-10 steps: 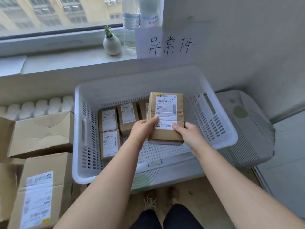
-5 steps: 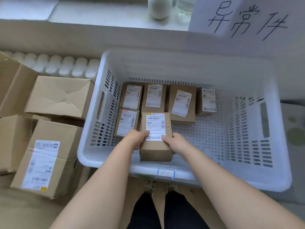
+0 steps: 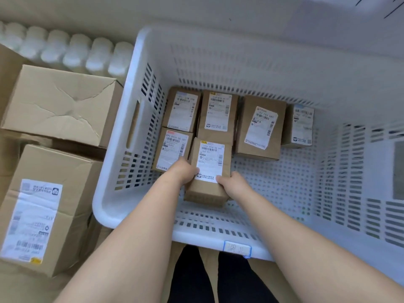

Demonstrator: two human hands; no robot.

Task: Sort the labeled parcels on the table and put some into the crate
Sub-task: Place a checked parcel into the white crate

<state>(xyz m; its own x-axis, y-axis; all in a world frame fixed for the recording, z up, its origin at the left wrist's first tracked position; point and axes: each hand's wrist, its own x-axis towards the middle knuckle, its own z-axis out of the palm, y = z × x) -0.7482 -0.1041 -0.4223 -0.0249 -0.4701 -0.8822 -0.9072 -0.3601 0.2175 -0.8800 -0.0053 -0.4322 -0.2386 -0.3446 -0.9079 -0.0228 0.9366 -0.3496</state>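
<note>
Left hand (image 3: 184, 171) and right hand (image 3: 236, 184) grasp a boxy brown cardboard parcel (image 3: 209, 158) inside the slotted white plastic crate (image 3: 103, 191). A second ago it was above the rim.

White slotted crate (image 3: 122, 171), brown parcels (image 3: 260, 127)

The setting was a parcel-sorting area, as shown by the white slotted crate (image 3: 251, 62) at centre holding small parcels (image 3: 260, 127) with barcoded shipping labels, the larger labelled cartons (image 3: 43, 204) stacked at the left edge, and the handwritten tag (image 3: 237, 249) on the crate's near rim.
</note>
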